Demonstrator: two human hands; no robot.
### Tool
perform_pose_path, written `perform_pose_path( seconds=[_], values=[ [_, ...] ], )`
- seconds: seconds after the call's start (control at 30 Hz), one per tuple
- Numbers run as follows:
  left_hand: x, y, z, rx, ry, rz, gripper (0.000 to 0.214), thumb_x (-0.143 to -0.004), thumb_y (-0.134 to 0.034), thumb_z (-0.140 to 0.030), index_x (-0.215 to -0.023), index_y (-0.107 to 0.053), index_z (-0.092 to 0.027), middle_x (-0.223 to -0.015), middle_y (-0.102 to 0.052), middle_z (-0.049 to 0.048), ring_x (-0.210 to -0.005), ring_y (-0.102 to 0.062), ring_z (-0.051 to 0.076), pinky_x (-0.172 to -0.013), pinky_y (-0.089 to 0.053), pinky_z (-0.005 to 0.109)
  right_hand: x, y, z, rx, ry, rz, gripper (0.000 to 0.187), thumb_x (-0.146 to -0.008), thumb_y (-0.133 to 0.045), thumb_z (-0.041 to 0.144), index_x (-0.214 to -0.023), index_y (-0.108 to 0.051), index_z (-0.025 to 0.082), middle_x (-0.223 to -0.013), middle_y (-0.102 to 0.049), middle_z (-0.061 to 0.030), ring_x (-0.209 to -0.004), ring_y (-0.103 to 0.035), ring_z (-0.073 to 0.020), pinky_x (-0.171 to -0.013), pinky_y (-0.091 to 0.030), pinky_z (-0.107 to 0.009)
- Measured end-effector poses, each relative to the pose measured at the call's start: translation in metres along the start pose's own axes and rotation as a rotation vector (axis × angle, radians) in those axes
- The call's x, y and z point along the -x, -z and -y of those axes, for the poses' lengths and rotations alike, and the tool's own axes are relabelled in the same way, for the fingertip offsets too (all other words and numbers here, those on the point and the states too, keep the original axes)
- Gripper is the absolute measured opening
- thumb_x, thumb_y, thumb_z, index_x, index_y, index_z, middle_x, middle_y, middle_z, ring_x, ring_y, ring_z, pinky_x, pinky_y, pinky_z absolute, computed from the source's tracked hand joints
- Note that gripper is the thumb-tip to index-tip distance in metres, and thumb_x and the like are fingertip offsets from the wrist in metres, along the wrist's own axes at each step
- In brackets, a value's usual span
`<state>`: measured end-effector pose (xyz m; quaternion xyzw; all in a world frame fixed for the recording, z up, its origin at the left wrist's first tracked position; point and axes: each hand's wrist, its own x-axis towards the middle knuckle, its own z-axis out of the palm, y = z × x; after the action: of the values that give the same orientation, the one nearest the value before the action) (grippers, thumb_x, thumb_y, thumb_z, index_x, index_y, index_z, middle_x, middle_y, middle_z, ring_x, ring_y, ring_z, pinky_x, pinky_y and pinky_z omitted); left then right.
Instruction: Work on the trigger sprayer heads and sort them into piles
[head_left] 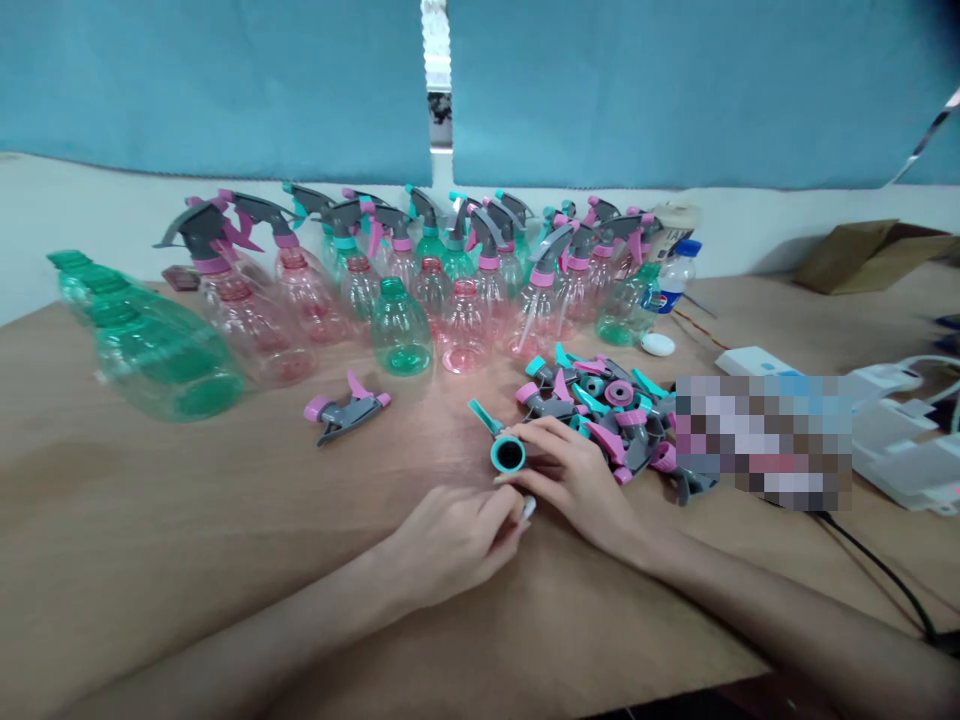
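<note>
My right hand (581, 485) grips a trigger spray head (508, 455) with a teal collar and teal trigger; the dark open end of its collar faces me. Close below it, my left hand (457, 540) is closed, with a small white piece (529, 508) showing at its fingertips. What that piece is, I cannot make out. Just beyond my right hand lies a pile of loose spray heads (619, 395) in grey, pink and teal. A single pink and grey spray head (346, 410) rests on its side to the left.
Across the back of the wooden table (300, 540) stand several clear pink and green bottles (403, 335), many with spray heads on. A blue-capped bottle (679, 272), a white oval lid (658, 345), a cardboard box (862, 255) and a white power strip (907, 445) are on the right.
</note>
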<state>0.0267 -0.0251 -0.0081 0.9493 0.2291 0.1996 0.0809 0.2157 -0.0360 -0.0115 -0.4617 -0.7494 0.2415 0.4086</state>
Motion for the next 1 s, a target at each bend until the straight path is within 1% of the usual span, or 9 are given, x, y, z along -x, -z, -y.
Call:
perform_pose_path(
  seconds=[0.13, 0.27, 0.37, 0.5, 0.63, 0.8, 0.9, 1.0],
  values=[
    [-0.0005, 0.0006, 0.0009, 0.021, 0.067, 0.017, 0.016, -0.092, -0.038, -0.017, -0.077, -0.043, -0.02, -0.063, -0.056, -0.0031, -0.053, -0.055, 0.012, -0.049, -0.037, 0.023, -0.0007, 0.0008, 0.0016, -0.038, -0.006, 0.01, 0.026, -0.085, -0.059, 0.014, -0.108, -0.062, 0.025, -0.109, -0.06, -0.0036, -0.101, -0.059, -0.0178, -0.088, -0.049, -0.031],
    [-0.0001, 0.0011, 0.0022, 0.048, 0.082, 0.029, 0.016, -0.092, -0.038, -0.017, -0.076, -0.043, -0.02, -0.063, -0.055, -0.0031, -0.053, -0.054, 0.012, -0.049, -0.037, 0.023, -0.0002, 0.0003, 0.001, -0.06, -0.011, -0.002, 0.024, -0.085, -0.059, 0.015, -0.106, -0.063, 0.026, -0.109, -0.061, -0.0034, -0.107, -0.058, -0.0193, -0.091, -0.048, -0.034],
    [-0.0001, 0.0012, 0.0024, 0.085, 0.09, 0.03, 0.017, -0.092, -0.039, -0.018, -0.075, -0.043, -0.02, -0.064, -0.055, -0.0026, -0.054, -0.052, 0.012, -0.05, -0.037, 0.023, -0.0002, 0.0004, 0.0008, -0.085, -0.032, -0.007, 0.022, -0.085, -0.06, 0.017, -0.105, -0.063, 0.025, -0.108, -0.061, -0.0038, -0.105, -0.059, -0.0197, -0.09, -0.049, -0.035],
    [-0.0008, 0.0036, 0.0022, 0.126, 0.11, -0.027, 0.019, -0.093, -0.039, -0.019, -0.075, -0.044, -0.019, -0.065, -0.054, -0.0026, -0.054, -0.05, 0.012, -0.05, -0.037, 0.023, -0.0005, 0.0008, 0.0008, -0.135, -0.065, -0.013, 0.022, -0.085, -0.061, 0.018, -0.105, -0.062, 0.025, -0.108, -0.059, -0.0039, -0.099, -0.061, -0.018, -0.087, -0.052, -0.034],
    [-0.0024, 0.0067, 0.0015, 0.113, 0.221, -0.102, 0.02, -0.095, -0.038, -0.021, -0.077, -0.047, -0.019, -0.063, -0.051, -0.0039, -0.051, -0.045, 0.01, -0.049, -0.036, 0.022, -0.0009, 0.0007, 0.0016, -0.147, -0.082, -0.015, 0.019, -0.084, -0.063, 0.022, -0.103, -0.062, 0.025, -0.107, -0.06, -0.0041, -0.096, -0.062, -0.0183, -0.085, -0.053, -0.035],
    [-0.0047, 0.0055, 0.0013, 0.065, 0.264, -0.12, 0.022, -0.095, -0.038, -0.025, -0.077, -0.047, -0.018, -0.064, -0.053, -0.0033, -0.052, -0.048, 0.011, -0.05, -0.037, 0.023, -0.0016, 0.0006, 0.0047, -0.114, -0.068, -0.026, 0.018, -0.084, -0.062, 0.019, -0.101, -0.063, 0.024, -0.106, -0.061, -0.004, -0.097, -0.062, -0.0184, -0.085, -0.053, -0.035],
    [-0.0045, 0.004, 0.0019, 0.098, 0.315, -0.129, 0.015, -0.094, -0.043, -0.027, -0.084, -0.049, -0.018, -0.068, -0.058, -0.0029, -0.052, -0.051, 0.011, -0.05, -0.039, 0.023, -0.0016, 0.0002, 0.0052, -0.112, -0.077, -0.031, 0.018, -0.084, -0.062, 0.017, -0.1, -0.063, 0.024, -0.106, -0.061, -0.004, -0.096, -0.062, -0.018, -0.084, -0.053, -0.033],
    [-0.0037, 0.0032, 0.0027, 0.139, 0.334, -0.147, 0.01, -0.093, -0.046, -0.028, -0.095, -0.05, -0.019, -0.071, -0.062, -0.0027, -0.054, -0.056, 0.012, -0.052, -0.043, 0.023, -0.0013, -0.0007, 0.0038, -0.099, -0.07, -0.028, 0.019, -0.084, -0.061, 0.017, -0.102, -0.062, 0.024, -0.107, -0.06, -0.004, -0.098, -0.062, -0.0188, -0.085, -0.052, -0.035]
  ],
)
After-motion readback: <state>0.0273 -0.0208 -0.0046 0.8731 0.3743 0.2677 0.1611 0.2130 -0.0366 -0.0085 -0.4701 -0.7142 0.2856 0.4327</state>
